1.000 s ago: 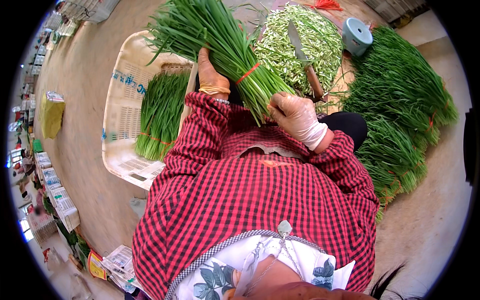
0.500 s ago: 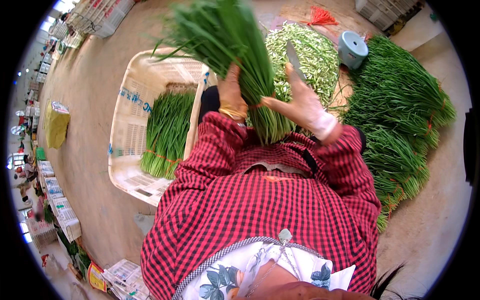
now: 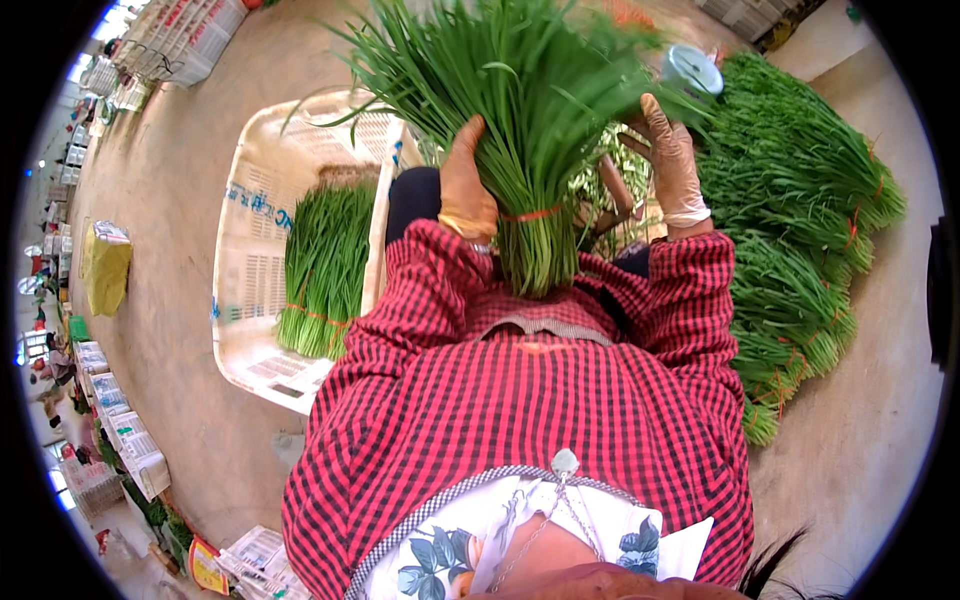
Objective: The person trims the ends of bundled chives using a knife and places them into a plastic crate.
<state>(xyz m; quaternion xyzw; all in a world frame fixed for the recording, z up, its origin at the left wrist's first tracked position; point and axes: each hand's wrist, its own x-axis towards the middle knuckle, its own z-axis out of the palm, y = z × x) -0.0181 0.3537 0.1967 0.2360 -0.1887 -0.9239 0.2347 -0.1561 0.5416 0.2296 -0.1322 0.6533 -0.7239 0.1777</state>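
Observation:
A banded bundle of garlic chives (image 3: pixel 535 215) stands upright in front of me, its leaves fanning out away from my body and its pale cut ends close to my lap. My left hand (image 3: pixel 466 190) wraps its left side, the thumb showing and the fingers hidden behind the stems. An orange band (image 3: pixel 532 214) circles the stems. At the right edge of the leaves is my gloved right hand (image 3: pixel 672 170), fingers apart, brushing the foliage; part of its inner side is covered by leaves.
On my left stands a white plastic crate (image 3: pixel 250 255) with banded chives (image 3: pixel 325 265) lying inside. A large heap of chives (image 3: pixel 800 190) is at my right. A light blue plastic stool (image 3: pixel 692 70) stands beyond it. Trimmed stem pieces (image 3: pixel 590 185) show partly behind the bundle.
The bundle has swung more upright, and its leaves have spread to the right over the trimmings. My right hand moved from the banded stems outward to the leaves. The knife seen before is now hidden.

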